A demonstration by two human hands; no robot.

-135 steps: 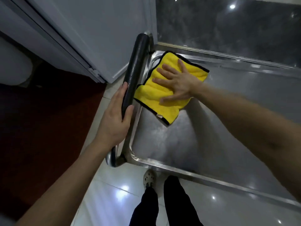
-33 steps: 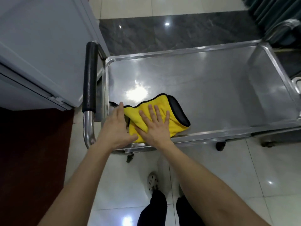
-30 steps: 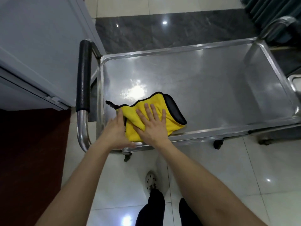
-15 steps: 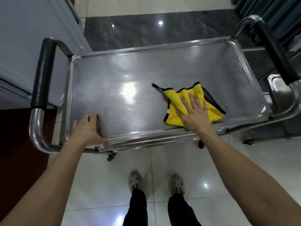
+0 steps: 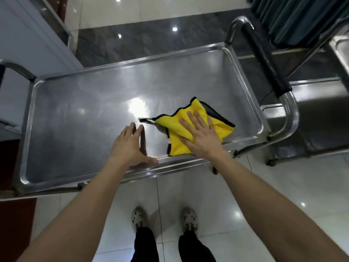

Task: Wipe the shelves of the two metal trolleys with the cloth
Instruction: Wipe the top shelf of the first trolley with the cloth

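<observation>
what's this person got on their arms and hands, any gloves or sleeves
No gloves: the left hand and right hand are bare. The left forearm and right forearm are bare too, with no sleeve in view out to the frame edge. No watch, bracelet or ring shows.

Crumpled yellow cloth (image 5: 196,129) on trolley shelf (image 5: 85,114), nr right end.
</observation>
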